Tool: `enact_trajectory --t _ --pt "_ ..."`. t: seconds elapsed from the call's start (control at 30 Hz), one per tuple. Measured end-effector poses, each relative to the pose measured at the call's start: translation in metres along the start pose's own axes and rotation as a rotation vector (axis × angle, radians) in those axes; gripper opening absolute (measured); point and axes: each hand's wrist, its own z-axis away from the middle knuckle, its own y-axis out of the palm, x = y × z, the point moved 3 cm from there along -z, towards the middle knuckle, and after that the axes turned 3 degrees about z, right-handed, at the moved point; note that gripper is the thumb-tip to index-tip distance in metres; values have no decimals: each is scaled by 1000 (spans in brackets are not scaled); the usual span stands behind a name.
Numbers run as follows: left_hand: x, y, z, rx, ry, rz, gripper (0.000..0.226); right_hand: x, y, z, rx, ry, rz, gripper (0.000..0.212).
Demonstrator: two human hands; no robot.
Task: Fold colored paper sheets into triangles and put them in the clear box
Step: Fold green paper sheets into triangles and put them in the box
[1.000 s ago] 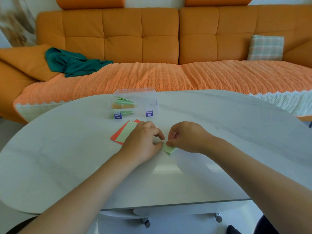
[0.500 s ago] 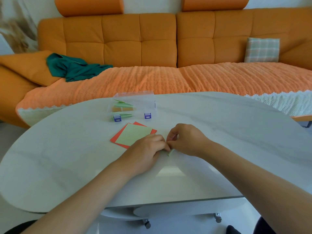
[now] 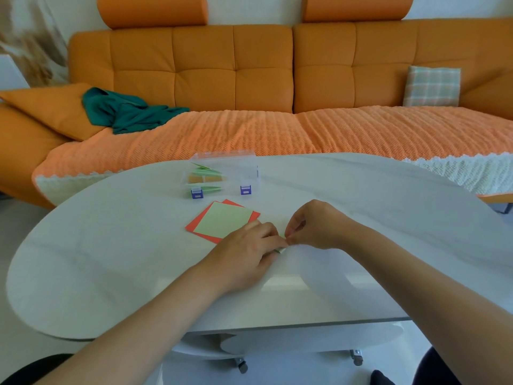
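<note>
A small folded light-green paper (image 3: 281, 249) lies on the white table (image 3: 111, 259), almost wholly hidden under my hands. My left hand (image 3: 247, 248) covers it with curled fingers pressing down. My right hand (image 3: 316, 226) pinches its right corner between thumb and fingertips. Just behind my left hand, a flat light-green sheet (image 3: 222, 222) rests on a red sheet (image 3: 198, 226). Farther back stands the clear box (image 3: 244, 169) with purple latches, holding green and orange folded pieces in its left half.
An orange sofa (image 3: 249, 79) with a ribbed orange throw runs behind the table. A dark green cloth (image 3: 125, 112) and a checked cushion (image 3: 431, 86) lie on it. The table's front edge is near my forearms.
Both hands have closed over the folded green paper, so less of it shows. The left hand has slid back off the flat sheets, uncovering the green sheet on the red one.
</note>
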Motion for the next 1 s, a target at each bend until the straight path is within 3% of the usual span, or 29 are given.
enact_trajectory --t 0.77,0.9,1.0 --pt "-7 4 -3 -9 -46 -33 27 -27 -8 -21 -140 280 -28 10" --pt "-8 3 -4 0 -72 -30 29 -32 -7 -17 -152 224 -82 16" --pt "-10 5 -8 13 -103 -46 37 -29 -6 -10 -103 148 -207 9"
